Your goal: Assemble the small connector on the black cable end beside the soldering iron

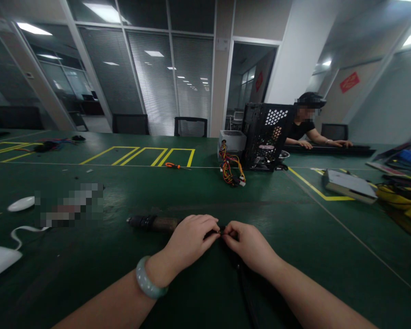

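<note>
My left hand [193,235] is closed, thumb and forefinger pinched together at the middle of the green table. My right hand [251,246] faces it in the same kind of pinch, the fingertips almost meeting. A tiny dark piece with a copper-coloured glint shows between them, too small to name. Lying behind my left hand is a dark cylindrical tool [162,223] with a black ribbed, narrowing end pointing left; its right part is hidden by the hand. A black cable [244,288] runs from under my right hand towards the front edge.
An orange-handled screwdriver [173,165] lies farther back. Beyond stand a black computer case [269,137] and a grey power supply [232,139] with bundled wires. A co-worker [306,123] sits back right. A silver box [349,185] lies right; a white mouse [21,204] lies left.
</note>
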`<state>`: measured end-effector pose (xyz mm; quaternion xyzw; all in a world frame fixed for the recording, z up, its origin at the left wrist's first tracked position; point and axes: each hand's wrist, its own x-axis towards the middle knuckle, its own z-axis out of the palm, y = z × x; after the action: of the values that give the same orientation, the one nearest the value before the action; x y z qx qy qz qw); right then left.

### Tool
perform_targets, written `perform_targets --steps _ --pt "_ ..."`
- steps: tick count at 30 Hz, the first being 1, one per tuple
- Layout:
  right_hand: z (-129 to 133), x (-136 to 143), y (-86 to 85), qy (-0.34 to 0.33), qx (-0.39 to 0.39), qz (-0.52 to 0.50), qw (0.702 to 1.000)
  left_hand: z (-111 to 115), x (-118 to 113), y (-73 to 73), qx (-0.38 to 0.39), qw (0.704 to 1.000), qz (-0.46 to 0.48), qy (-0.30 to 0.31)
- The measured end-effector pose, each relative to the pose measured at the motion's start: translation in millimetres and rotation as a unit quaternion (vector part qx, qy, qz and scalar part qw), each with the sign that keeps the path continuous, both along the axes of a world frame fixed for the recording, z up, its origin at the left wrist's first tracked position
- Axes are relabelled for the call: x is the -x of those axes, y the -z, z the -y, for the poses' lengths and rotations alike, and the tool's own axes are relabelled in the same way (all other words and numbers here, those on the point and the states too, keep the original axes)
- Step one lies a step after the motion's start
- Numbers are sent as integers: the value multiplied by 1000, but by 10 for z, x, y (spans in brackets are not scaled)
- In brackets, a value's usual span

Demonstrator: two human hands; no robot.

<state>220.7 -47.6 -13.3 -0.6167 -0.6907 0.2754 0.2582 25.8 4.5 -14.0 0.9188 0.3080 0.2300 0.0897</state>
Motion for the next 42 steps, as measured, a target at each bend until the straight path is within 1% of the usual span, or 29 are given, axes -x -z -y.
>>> perform_targets --steps 9,14,20,26,30,37,42 --pt "-1 -13 24 -8 -18 1 1000 8 -5 -1 -7 1000 -11 -1" --pt "1 -18 23 -9 -14 0 1000 9 -10 15 -9 1000 -3 -1" --pt "-5 -13 11 -9 -13 5 1000 3 -16 23 -1 1000 -2 -21" --pt "-6 -14 13 -5 -5 6 1000 -9 -10 33 -19 1000 6 11" --pt "-3 -9 13 -4 -11 5 1000 -15 -13 59 -24 1000 3 20" --pt "-4 -4 10 -7 -16 -3 1000 -4 -11 54 -17 1000 12 -13" --pt "-3 -18 23 -1 -14 -1 1000 -10 -19 51 -15 1000 16 -2"
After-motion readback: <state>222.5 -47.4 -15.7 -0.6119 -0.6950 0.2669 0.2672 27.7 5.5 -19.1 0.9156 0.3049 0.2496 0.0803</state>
